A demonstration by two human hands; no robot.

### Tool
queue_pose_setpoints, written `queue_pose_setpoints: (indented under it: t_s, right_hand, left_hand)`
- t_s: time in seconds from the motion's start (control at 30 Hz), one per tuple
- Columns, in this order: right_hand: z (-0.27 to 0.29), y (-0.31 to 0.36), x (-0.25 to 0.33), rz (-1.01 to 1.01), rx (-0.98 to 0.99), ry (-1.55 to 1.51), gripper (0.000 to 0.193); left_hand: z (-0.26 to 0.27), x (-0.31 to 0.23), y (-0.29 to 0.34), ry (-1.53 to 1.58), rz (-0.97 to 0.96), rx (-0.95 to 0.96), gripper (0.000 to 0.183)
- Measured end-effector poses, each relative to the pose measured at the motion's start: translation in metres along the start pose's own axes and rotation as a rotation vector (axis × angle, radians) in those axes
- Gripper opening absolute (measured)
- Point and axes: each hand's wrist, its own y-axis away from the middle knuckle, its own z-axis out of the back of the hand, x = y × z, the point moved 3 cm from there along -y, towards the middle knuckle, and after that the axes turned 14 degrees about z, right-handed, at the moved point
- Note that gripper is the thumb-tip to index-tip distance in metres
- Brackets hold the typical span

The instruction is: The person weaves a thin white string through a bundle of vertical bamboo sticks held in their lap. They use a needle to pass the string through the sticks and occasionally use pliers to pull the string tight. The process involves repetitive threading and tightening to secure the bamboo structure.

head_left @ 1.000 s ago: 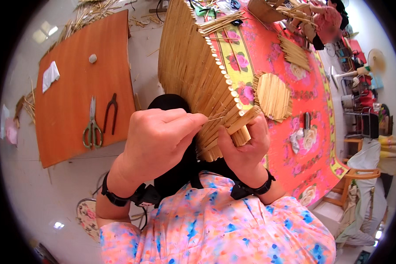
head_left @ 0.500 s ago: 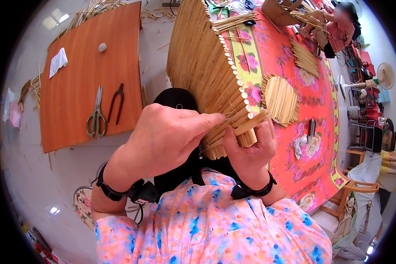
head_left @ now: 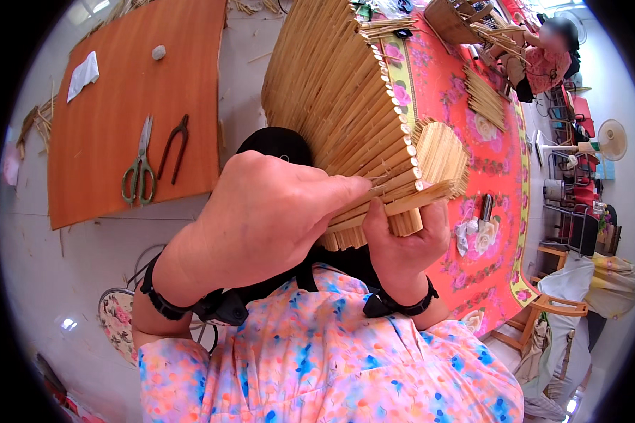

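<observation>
A large mat of straw-coloured reed stalks (head_left: 339, 92), laid side by side, stretches away from my lap along the tablecloth. My right hand (head_left: 409, 236) is closed on a reed stalk (head_left: 420, 199) at the mat's near edge, thumb on top and fingers beneath. Just left of it, my left hand (head_left: 261, 218) is closed in a pinch over the near stalks, its fingertips close to my right thumb. What the pinch holds is too small to make out. The stalks' pale cut ends line up along the mat's right edge.
Scissors (head_left: 140, 169), dark pliers (head_left: 173, 149), a white cloth (head_left: 84, 75) and a round lump (head_left: 159, 53) lie on an orange board (head_left: 99, 141) at left. A woven reed piece (head_left: 441, 158) and a black-handled tool (head_left: 485, 208) rest on the red floral tablecloth (head_left: 497, 176). Another person (head_left: 547, 60) sits far right.
My view has shifted slightly, so the board and scissors appear further left and higher. My left fingertips have moved a little closer to my right thumb. The right hand keeps its hold.
</observation>
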Motion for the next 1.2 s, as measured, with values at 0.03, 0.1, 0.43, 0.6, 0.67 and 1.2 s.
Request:
queue_pose_setpoints:
  t_s: [0.03,0.1,0.43,0.6,0.67,1.2]
  right_hand:
    - [0.000,0.001,-0.001,0.008,0.002,0.002,0.035]
    - [0.000,0.001,-0.002,0.023,0.003,0.006,0.036]
    - [0.000,0.001,-0.001,0.023,0.009,0.006,0.034]
    - [0.000,0.001,-0.002,0.008,0.004,-0.001,0.034]
    - [0.001,0.000,0.000,0.002,0.022,-0.002,0.034]
    - [-0.005,-0.004,-0.002,0.123,-0.089,-0.346,0.043]
  left_hand:
    - [-0.001,0.001,0.000,0.005,-0.003,-0.012,0.033]
    - [-0.001,0.002,0.000,0.015,-0.006,-0.021,0.033]
    - [0.001,0.001,-0.001,0.000,-0.011,0.007,0.034]
    - [0.002,0.000,-0.002,-0.017,-0.008,0.018,0.034]
    - [0.003,-0.001,-0.002,-0.038,-0.002,0.026,0.034]
    - [0.001,-0.007,-0.004,0.061,0.122,0.055,0.029]
